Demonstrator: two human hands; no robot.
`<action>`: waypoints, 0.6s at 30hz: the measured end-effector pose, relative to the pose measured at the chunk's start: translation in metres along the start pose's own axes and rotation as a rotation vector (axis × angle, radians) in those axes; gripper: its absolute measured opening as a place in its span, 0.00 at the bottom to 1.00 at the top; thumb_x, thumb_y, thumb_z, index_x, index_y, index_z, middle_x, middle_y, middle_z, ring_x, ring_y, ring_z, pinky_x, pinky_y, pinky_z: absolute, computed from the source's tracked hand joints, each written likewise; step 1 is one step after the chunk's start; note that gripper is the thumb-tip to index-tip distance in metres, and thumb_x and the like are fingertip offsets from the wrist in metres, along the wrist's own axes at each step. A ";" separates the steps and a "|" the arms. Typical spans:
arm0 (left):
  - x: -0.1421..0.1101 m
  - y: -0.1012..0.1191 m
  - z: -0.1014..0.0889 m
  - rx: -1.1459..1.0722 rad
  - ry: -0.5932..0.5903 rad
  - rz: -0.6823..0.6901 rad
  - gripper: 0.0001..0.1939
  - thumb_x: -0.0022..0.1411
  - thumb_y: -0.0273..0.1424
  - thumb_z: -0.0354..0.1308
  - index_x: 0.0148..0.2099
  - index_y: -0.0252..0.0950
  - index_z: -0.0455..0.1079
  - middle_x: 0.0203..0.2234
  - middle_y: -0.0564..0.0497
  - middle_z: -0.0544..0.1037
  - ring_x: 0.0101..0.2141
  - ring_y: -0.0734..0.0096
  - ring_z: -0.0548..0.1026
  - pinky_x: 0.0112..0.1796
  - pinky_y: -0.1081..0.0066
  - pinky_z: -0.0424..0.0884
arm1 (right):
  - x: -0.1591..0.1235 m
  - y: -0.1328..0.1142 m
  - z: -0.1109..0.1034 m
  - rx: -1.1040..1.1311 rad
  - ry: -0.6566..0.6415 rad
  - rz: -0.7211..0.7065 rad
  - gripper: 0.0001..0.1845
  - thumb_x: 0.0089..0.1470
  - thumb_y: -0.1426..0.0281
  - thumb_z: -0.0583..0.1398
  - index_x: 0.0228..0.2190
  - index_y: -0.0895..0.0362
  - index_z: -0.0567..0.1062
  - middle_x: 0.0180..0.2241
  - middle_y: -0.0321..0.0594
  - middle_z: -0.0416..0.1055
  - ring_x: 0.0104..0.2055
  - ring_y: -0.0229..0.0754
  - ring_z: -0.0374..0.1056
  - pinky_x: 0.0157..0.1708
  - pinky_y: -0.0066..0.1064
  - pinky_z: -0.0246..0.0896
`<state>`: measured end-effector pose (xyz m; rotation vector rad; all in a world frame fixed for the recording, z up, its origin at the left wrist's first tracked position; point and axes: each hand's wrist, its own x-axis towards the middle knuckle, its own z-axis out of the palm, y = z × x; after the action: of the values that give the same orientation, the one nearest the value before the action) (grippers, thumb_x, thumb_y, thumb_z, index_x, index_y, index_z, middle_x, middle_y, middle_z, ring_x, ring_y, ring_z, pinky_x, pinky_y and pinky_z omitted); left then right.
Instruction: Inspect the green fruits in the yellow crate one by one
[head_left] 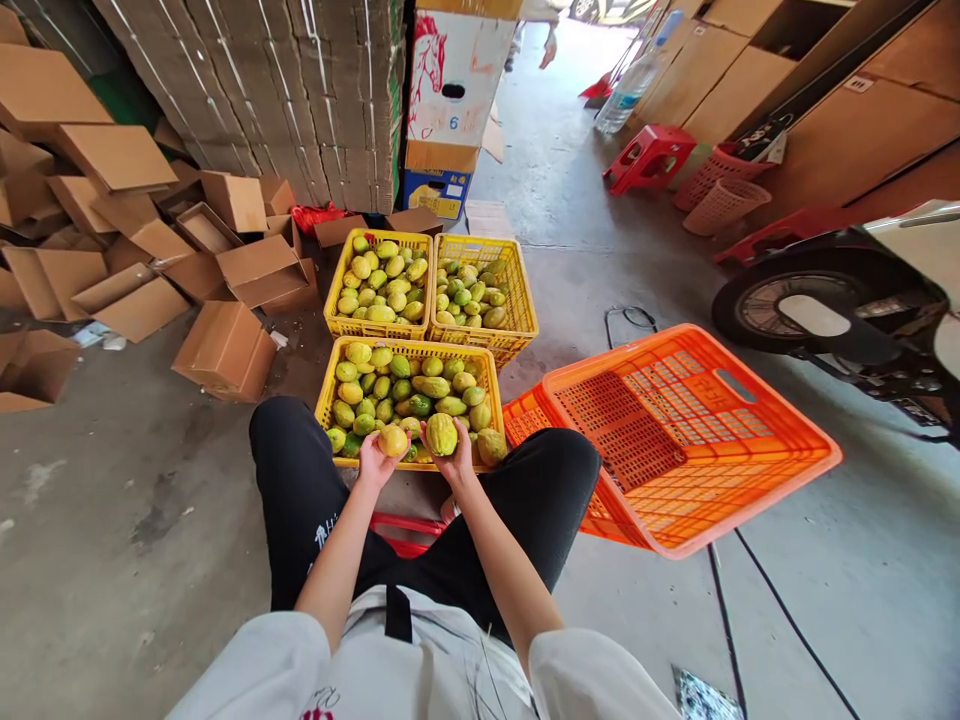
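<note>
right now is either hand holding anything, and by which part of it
The left hand holds a yellow fruit, the right hand a yellow-green fruit, each around its near, lower side.

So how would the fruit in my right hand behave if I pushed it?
The fruit would probably roll, being rounded, though its grooved skin might make it wobble. It's probably fairly light, as your right hand holds it alone.
</note>
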<state>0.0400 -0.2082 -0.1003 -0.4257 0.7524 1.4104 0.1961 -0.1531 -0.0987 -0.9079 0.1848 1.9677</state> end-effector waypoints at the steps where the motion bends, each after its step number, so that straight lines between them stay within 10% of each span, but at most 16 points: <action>1: 0.000 0.000 0.001 0.014 -0.011 0.000 0.17 0.66 0.30 0.50 0.53 0.33 0.72 0.38 0.39 0.82 0.43 0.52 0.82 0.46 0.51 0.79 | -0.001 0.000 0.000 -0.016 -0.005 0.013 0.08 0.59 0.64 0.62 0.38 0.54 0.74 0.32 0.41 0.81 0.39 0.51 0.81 0.43 0.49 0.80; 18: 0.004 0.004 -0.009 0.119 0.036 -0.106 0.12 0.62 0.33 0.54 0.45 0.32 0.72 0.25 0.46 0.78 0.23 0.68 0.76 0.23 0.72 0.74 | -0.002 0.002 0.002 -0.053 -0.020 0.038 0.17 0.58 0.59 0.54 0.38 0.57 0.76 0.33 0.48 0.81 0.40 0.55 0.80 0.39 0.50 0.80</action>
<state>0.0340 -0.2109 -0.1092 -0.3939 0.8268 1.2555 0.1948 -0.1550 -0.0964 -0.9242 0.1393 2.0245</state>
